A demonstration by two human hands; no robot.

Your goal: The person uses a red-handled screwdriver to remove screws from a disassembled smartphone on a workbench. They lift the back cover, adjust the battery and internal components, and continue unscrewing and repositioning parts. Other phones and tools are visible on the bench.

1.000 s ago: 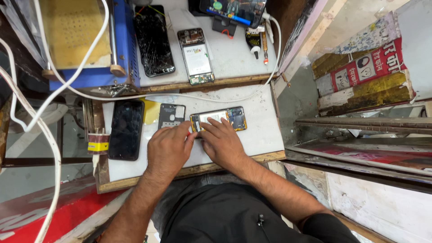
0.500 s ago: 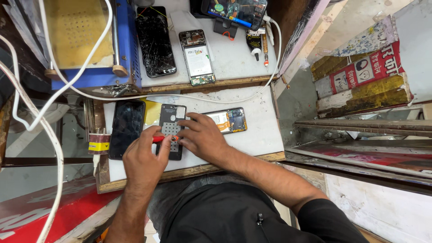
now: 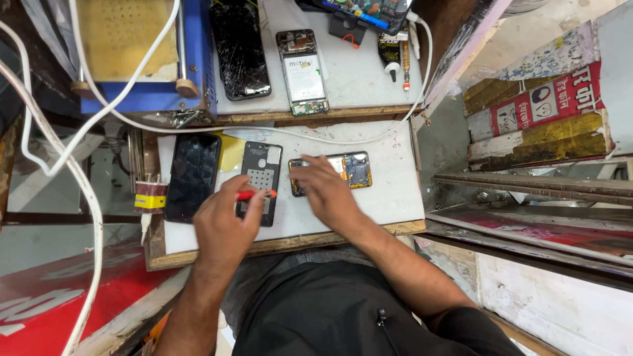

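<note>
On the white tabletop (image 3: 395, 198) lie three phone parts: a black screen (image 3: 192, 177) at nine o'clock, a back cover (image 3: 260, 173) centre, an opened phone frame (image 3: 349, 168) at three o'clock. The left hand (image 3: 224, 227) pinches a red tool (image 3: 256, 194); the right hand (image 3: 326, 191) presses the frame, seemingly steadying it for prying.

I note a glossy glass phone screen (image 3: 192, 176), a matt plastic back cover (image 3: 260, 178) — table (image 3: 395, 191) smooth white, edged in rough wood.
</note>
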